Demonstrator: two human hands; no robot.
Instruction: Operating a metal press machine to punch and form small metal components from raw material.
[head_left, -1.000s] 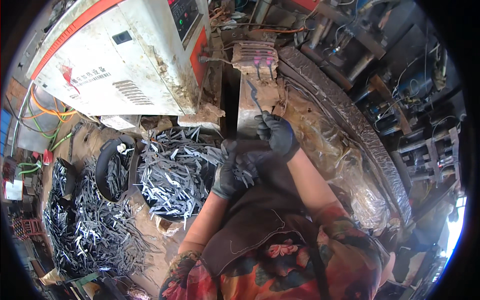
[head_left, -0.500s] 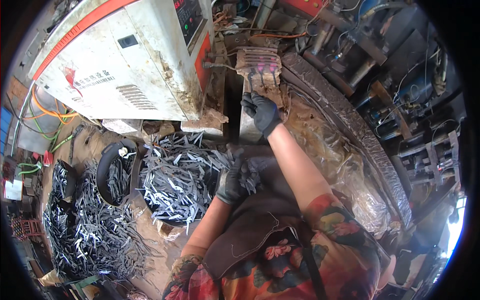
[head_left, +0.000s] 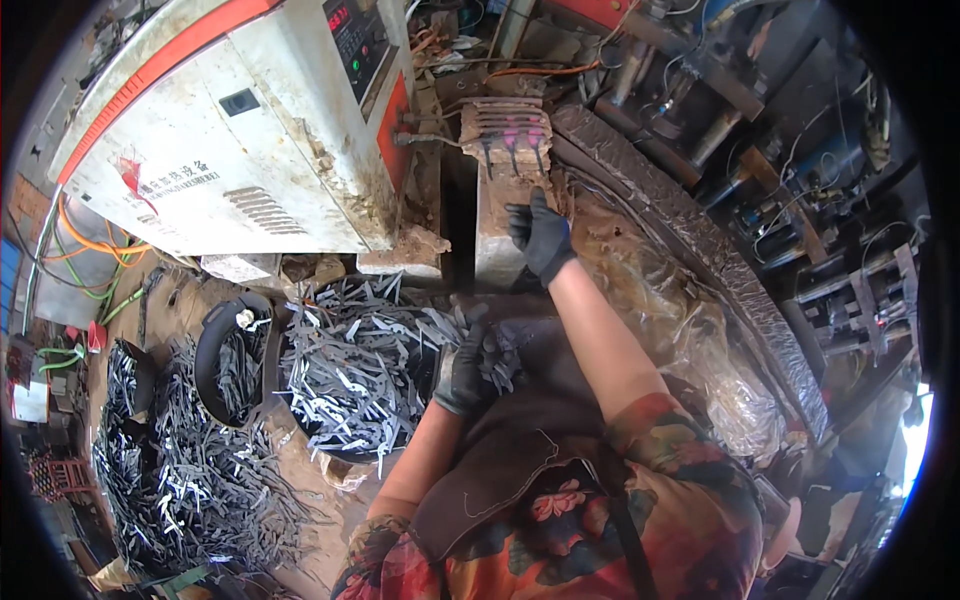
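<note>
My right hand (head_left: 543, 240), in a dark glove, is raised in front of a slotted heating block (head_left: 507, 112). Its fingers are apart and nothing shows between them. Three dark metal strips (head_left: 514, 160) stick out of the block's near side, their inner parts glowing pink. Low by my lap, my left hand (head_left: 463, 370), in a grey and black glove, is curled against a small bunch of metal strips (head_left: 500, 368); its fingertips are partly hidden. Just left of it, a wide pan heaped with loose grey metal strips (head_left: 350, 365) reaches up to the glove.
A large white and red machine (head_left: 220, 140) stands at the far left, with cables joining it to the block. More strips (head_left: 210, 480) are piled on the left beside a black ring-shaped rim (head_left: 207, 365). Plastic sheeting (head_left: 690, 350) and dark machinery (head_left: 800, 200) line the right.
My right hand has let go of the leftmost strip at the block and drawn back toward me, its fingers spreading. The left hand stays by the pan. The whole view has shifted slightly.
</note>
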